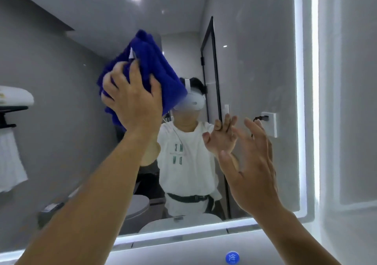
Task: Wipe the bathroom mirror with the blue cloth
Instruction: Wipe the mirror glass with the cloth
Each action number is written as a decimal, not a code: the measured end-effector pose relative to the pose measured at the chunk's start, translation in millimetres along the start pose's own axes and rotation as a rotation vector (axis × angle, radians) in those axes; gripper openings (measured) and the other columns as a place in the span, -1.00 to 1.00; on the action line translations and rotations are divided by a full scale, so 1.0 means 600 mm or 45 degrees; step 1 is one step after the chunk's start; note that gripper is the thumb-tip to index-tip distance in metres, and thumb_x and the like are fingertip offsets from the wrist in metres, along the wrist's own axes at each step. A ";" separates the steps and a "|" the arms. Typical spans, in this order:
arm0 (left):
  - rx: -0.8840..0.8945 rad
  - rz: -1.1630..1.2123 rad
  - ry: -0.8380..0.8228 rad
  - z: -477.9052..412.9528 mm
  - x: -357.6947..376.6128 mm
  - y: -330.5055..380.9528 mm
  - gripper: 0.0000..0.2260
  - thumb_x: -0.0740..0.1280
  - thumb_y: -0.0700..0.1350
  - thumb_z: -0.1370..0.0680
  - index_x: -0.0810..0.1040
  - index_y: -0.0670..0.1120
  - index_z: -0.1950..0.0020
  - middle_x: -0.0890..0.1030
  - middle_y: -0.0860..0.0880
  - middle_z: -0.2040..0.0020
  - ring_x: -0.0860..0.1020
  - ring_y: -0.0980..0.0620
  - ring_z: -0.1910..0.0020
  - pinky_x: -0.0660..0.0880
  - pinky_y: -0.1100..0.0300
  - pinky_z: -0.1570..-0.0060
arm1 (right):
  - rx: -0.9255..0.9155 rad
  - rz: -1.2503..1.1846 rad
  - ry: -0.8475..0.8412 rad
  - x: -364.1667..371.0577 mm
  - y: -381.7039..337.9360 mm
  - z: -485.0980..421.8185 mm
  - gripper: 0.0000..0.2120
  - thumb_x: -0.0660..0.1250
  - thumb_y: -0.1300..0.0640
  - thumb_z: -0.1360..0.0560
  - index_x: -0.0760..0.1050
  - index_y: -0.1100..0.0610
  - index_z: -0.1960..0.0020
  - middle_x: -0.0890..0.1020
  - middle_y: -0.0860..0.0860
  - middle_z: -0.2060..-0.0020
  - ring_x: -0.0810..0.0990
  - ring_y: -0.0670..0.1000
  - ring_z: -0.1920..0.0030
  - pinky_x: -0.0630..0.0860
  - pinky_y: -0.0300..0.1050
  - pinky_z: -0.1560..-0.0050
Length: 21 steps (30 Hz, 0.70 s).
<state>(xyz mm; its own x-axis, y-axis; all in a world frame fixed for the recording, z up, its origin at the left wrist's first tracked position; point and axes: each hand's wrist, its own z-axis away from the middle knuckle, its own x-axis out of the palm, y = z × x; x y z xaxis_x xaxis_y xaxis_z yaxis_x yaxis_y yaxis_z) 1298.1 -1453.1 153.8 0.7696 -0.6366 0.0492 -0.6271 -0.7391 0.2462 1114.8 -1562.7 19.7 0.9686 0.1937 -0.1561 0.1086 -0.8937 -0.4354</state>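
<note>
Head view: the left hand (pixel 130 99) presses the bunched blue cloth (pixel 151 64) against the bathroom mirror (pixel 255 60), high and left of centre on the glass. Its grip is closed on the cloth, the fingers curled into the folds with the thumb spread to the right. The cloth is wadded thick, so probably only part of it meets the glass. The right hand (pixel 253 162) is raised near the mirror's right side with fingers straight and spread, holding nothing; its fingertips lie very near the glass, but I cannot tell whether they touch. Its reflection shows just to the left of it.

To wipe well from here, I judge the palm should flatten the cloth so that a broad face bears on the glass. Overlapping strokes from the top down towards the lit lower edge (pixel 183 229) would then leave no strip missed. Firm, even pressure should avoid streaks. The free hand would do best off the glass, since bare fingertips would leave marks on the cleaned surface. The part of the mirror to the right, beside the bright side strip (pixel 315 101), seems still to need covering. A blue bottle cap (pixel 232 257) sits below the mirror, clear of the wiping path.
</note>
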 end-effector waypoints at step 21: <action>0.848 -0.052 -0.237 -0.031 0.022 0.140 -0.52 0.10 0.21 -0.55 0.34 0.01 -0.40 0.38 -0.15 -0.33 0.31 -0.29 -0.30 0.25 -0.30 -0.24 | -0.033 0.093 0.243 -0.071 0.117 0.009 -0.56 0.28 -0.12 -0.51 0.44 0.05 -0.32 0.17 -0.48 -0.28 0.06 -0.42 -0.37 -0.04 -0.32 -0.46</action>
<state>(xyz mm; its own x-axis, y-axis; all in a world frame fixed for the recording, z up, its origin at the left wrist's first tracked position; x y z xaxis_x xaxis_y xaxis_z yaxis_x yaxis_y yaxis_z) 1257.8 -1519.6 193.3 0.7982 -0.5884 -0.1294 -0.5841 -0.7031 -0.4055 1079.7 -1631.6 -8.8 0.9986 0.0502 -0.0143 0.0401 -0.9132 -0.4055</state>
